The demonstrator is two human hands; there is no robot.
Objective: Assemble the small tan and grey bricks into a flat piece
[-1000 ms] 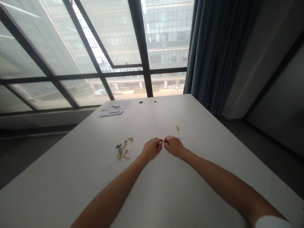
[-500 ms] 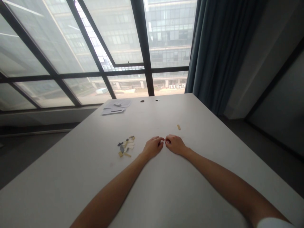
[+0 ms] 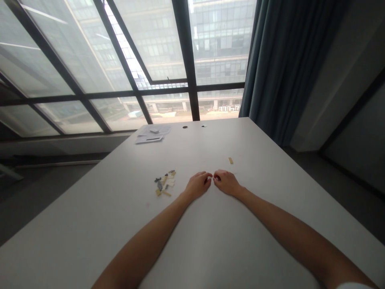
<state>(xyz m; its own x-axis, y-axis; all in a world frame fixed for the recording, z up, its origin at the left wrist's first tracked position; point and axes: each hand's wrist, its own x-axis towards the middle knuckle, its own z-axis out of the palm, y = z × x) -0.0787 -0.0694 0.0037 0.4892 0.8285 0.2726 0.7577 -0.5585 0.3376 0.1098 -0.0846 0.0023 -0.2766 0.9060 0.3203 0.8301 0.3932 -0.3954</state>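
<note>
Close together over the middle of the white table (image 3: 192, 241), my left hand (image 3: 198, 184) and my right hand (image 3: 225, 182) face each other with fingertips nearly meeting. The fingers of both are curled in a pinch. Anything between them is too small or hidden to make out. To the left of my left hand lies a loose pile of small toy bricks (image 3: 165, 184), tan, white and dark grey. A single tan strip-shaped brick (image 3: 230, 160) rests a little beyond my right hand.
Papers (image 3: 149, 139) with a small white object (image 3: 154, 131) on top lie at the far left of the table. Two small round dark spots (image 3: 185, 127) sit near the far edge. Behind stand a window and a blue curtain (image 3: 270, 72).
The whole view has shifted slightly, so everything appears a little further right. My hands keep about the same pinched pose, and the bricks lie as before.
</note>
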